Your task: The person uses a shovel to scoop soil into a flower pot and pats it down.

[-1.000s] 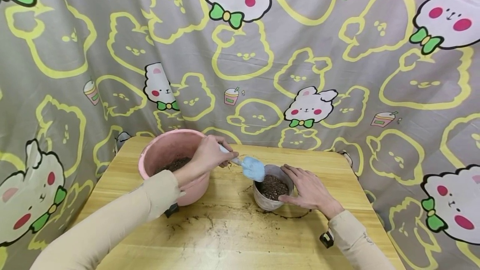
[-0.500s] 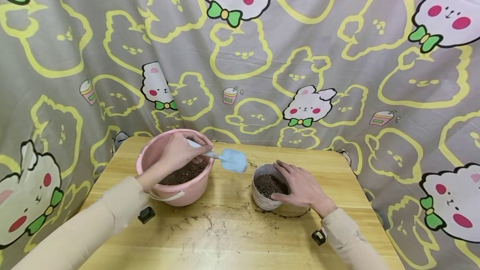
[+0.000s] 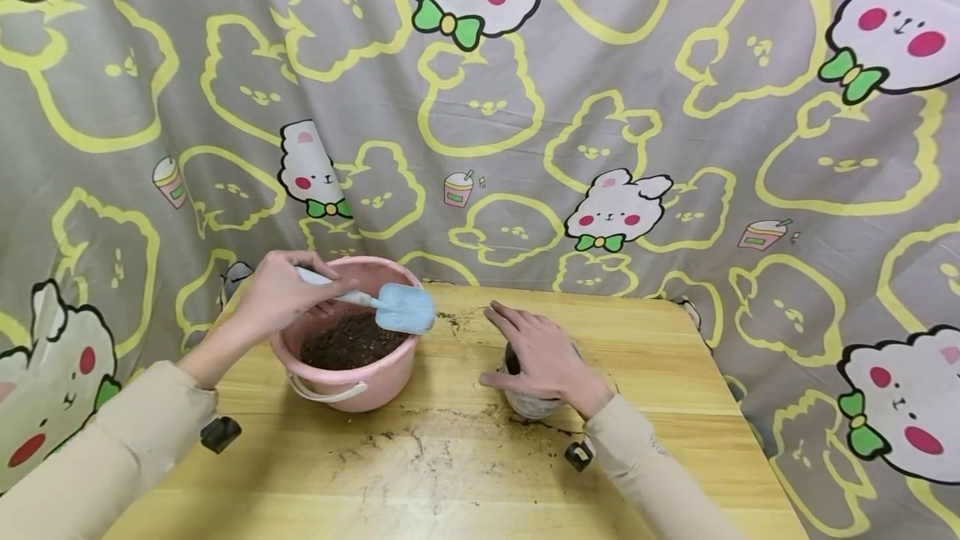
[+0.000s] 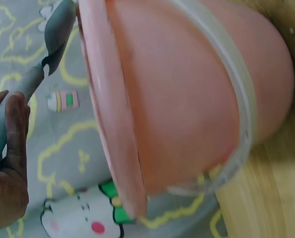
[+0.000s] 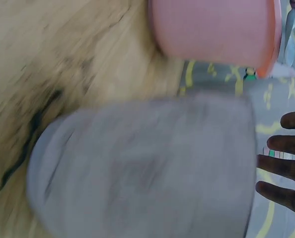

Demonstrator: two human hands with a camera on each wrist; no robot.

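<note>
My left hand (image 3: 281,294) grips the handle of a small light blue hand trowel (image 3: 405,308), whose blade hangs level over the rim of a pink bucket (image 3: 386,382). Dark soil (image 3: 348,344) lies inside the bucket. In the left wrist view the trowel (image 4: 59,29) shows above the bucket's rim, fingers wrapped around its handle. My right hand (image 3: 536,357) hovers over a grey pot (image 3: 531,407) with its fingers spread, covering most of the opening. The right wrist view has the pot (image 5: 147,168) blurred and large, fingertips near its rim, nothing held.
The wooden table (image 3: 360,473) bears scattered soil crumbs (image 3: 450,440) between bucket and pot. A white handle (image 3: 330,394) hangs down the bucket's front. A patterned curtain (image 3: 495,132) rises right behind the table. Black wrist cameras (image 3: 220,434) sit at both cuffs.
My left hand has carried the trowel leftward from the pot to above the bucket. My right hand has left the pot's right side and moved left across its top.
</note>
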